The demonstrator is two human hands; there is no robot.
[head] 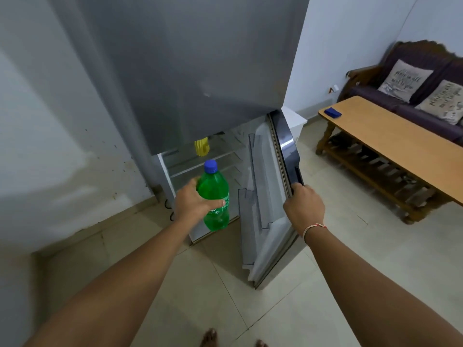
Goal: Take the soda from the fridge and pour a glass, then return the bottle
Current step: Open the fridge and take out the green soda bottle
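The left hand (pixel 194 202) holds a green soda bottle (pixel 216 200) around its middle; the fingers are wrapped around the body and the thumb lies across the label. The bottle stands almost upright, its blue cap (pixel 210 166) at the 12 o'clock end, and it is in the air just in front of the open lower compartment of the fridge (pixel 190 71). Most of the bottle looks green; I cannot tell how full it is.

The right hand (pixel 303 205) grips the top edge of the lower fridge door (pixel 265 196), with the fingers curled over the edge beside the dark handle. The door is swung open toward 5 o'clock from the compartment. Its inner shelves (pixel 248 204) are visible and I see nothing in them. A thin thread band (pixel 314 227) goes around the right wrist.

Inside the compartment there are some wire or glass shelves (pixel 200 169). On an upper one, at 12 o'clock from the bottle cap, there is a yellow object (pixel 202 146); what it is, I cannot tell. The other shelves that show look bare.

At 3 o'clock from the fridge stands a wooden table (pixel 390 141) with a small dark blue object (pixel 332 111) on its far end. Behind it is a dark sofa (pixel 411 96) with two printed cushions (pixel 404 80). Bare toes (pixel 209 338) show on the tiled floor (pixel 325 284) at 6 o'clock.
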